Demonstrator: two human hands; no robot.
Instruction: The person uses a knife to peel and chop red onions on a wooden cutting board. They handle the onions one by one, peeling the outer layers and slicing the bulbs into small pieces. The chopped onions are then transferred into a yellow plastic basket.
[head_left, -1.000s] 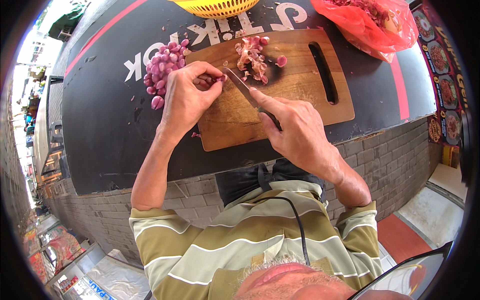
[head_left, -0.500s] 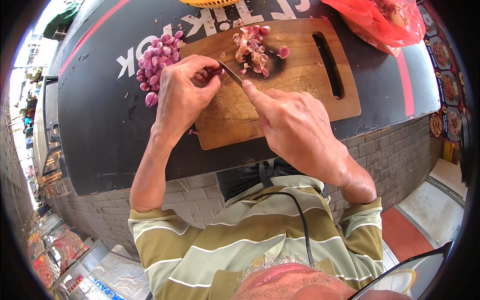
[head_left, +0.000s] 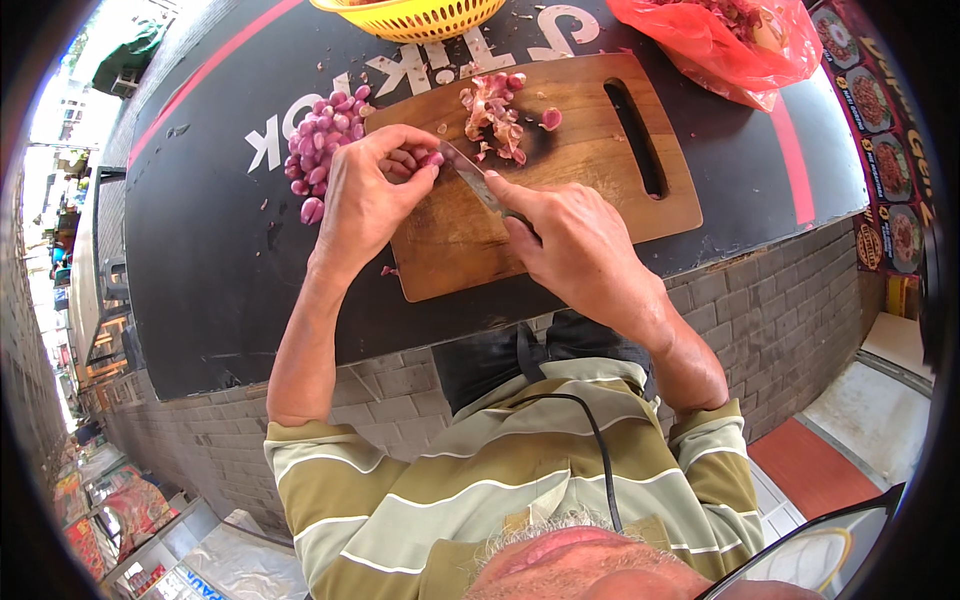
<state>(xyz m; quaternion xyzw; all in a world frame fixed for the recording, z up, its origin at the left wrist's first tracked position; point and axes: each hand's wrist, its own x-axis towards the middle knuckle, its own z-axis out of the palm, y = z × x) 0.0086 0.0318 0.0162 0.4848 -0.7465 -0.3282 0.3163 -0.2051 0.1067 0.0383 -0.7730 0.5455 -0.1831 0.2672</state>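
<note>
Over the left part of the wooden cutting board (head_left: 560, 130), my left hand (head_left: 368, 190) pinches a small purple shallot (head_left: 431, 160) between thumb and fingers. My right hand (head_left: 580, 240) grips a knife (head_left: 470, 175) by its handle, index finger laid along the blade. The blade's tip lies close beside the shallot; whether it touches cannot be made out. Beyond my left hand is a heap of peeled shallots (head_left: 325, 135) on the dark table. Papery skins (head_left: 492, 110) are piled on the board's far side, with a single shallot (head_left: 550, 119) to their right.
A yellow basket (head_left: 415, 20) stands at the table's far side. At the far right lies a red plastic bag (head_left: 730, 45) with shallots and skins inside. The black table (head_left: 220, 290) ends just before my body. Skin scraps are strewn about the board.
The knife has drawn back a little toward me, and its blade shows more. The shallot in my left hand is now more visible. The whole view has shifted slightly.
</note>
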